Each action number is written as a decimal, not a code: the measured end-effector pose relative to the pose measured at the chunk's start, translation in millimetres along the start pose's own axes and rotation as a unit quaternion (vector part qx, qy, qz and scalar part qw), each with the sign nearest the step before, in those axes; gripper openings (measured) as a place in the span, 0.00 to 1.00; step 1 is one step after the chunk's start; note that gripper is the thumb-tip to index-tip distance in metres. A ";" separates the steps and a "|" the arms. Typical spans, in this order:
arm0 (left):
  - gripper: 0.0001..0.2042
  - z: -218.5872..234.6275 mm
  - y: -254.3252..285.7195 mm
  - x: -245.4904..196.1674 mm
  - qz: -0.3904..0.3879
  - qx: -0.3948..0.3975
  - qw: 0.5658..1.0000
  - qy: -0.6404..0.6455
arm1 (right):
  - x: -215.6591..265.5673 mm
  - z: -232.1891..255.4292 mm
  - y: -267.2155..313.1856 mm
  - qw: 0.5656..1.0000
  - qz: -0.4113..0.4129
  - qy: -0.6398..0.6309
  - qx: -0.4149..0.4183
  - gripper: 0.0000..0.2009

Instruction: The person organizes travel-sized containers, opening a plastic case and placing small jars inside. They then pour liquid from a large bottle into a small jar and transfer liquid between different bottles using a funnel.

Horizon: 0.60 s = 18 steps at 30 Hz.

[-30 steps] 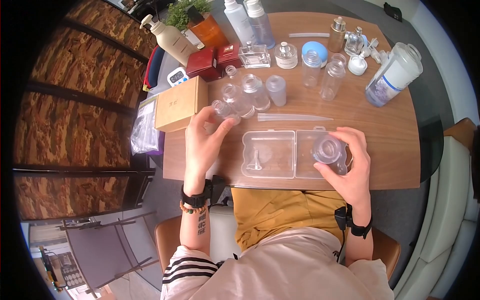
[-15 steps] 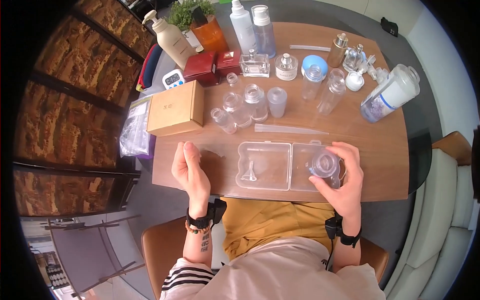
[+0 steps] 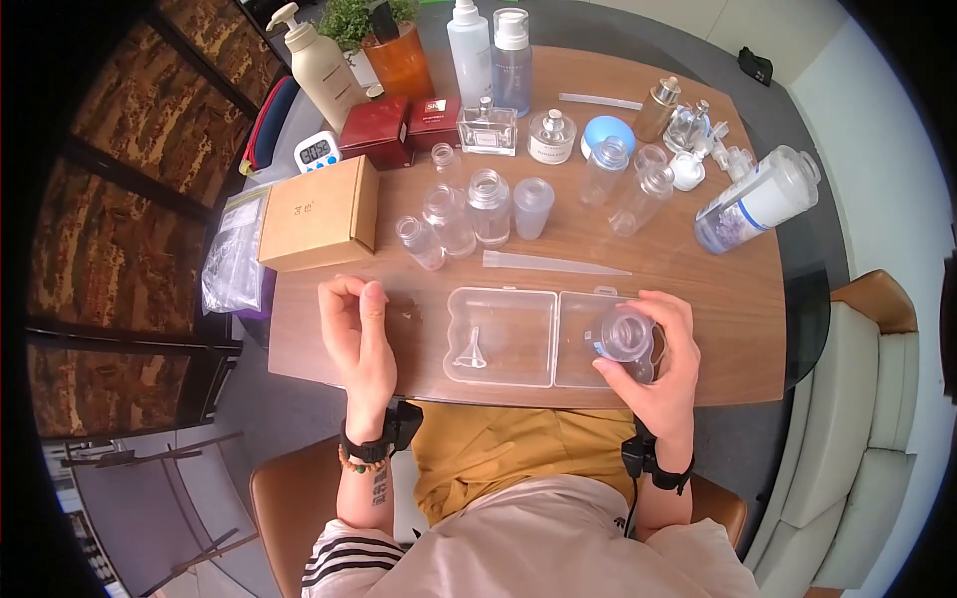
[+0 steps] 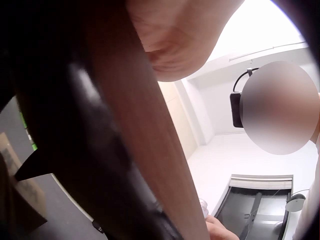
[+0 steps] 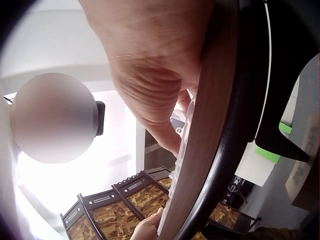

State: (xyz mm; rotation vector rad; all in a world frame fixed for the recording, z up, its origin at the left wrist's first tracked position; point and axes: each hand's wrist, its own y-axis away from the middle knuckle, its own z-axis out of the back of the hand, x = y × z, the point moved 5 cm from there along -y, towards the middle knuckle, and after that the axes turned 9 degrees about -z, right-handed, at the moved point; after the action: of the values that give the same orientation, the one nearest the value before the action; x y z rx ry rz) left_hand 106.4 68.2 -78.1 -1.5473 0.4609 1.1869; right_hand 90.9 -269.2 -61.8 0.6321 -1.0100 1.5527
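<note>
My right hand (image 3: 660, 361) grips a clear round bottle (image 3: 626, 334) with an open mouth, thumb on the near side and fingers around the far side. The bottle stands over the right half of an open clear plastic case (image 3: 501, 377). A small clear funnel (image 3: 472, 349) lies in the left half. My left hand (image 3: 357, 334) rests left of the case near the table's front edge, fingers loosely curled, holding nothing. Beyond it stands a small clear bottle (image 3: 420, 242). In the right wrist view, part of the gripped bottle's label (image 5: 178, 123) shows past the thumb.
Several clear bottles (image 3: 488, 207) stand behind the case, with a tapered translucent strip (image 3: 553, 263) before them. A cardboard box (image 3: 319, 212) is at left. A large labelled bottle (image 3: 760, 199) leans at right. Perfume bottles (image 3: 487, 130), red boxes (image 3: 377, 132) and a pump bottle (image 3: 321, 75) line the back.
My left hand has let go of the small clear bottle and drawn back toward the table's front edge. My right hand keeps its grip on the round bottle. The head view has shifted slightly.
</note>
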 end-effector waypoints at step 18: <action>0.06 -4.5 -3.0 -15.7 -0.104 0.105 0.988 -0.034 | 2.2 -0.3 0.1 1.000 -0.002 -0.004 -0.006 0.30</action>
State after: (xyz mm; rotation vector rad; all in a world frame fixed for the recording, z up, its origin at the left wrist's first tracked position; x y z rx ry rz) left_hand 104.0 60.8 -63.5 -1.3345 0.3579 0.9947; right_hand 90.3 -267.8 -60.1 0.6319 -1.0215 1.5408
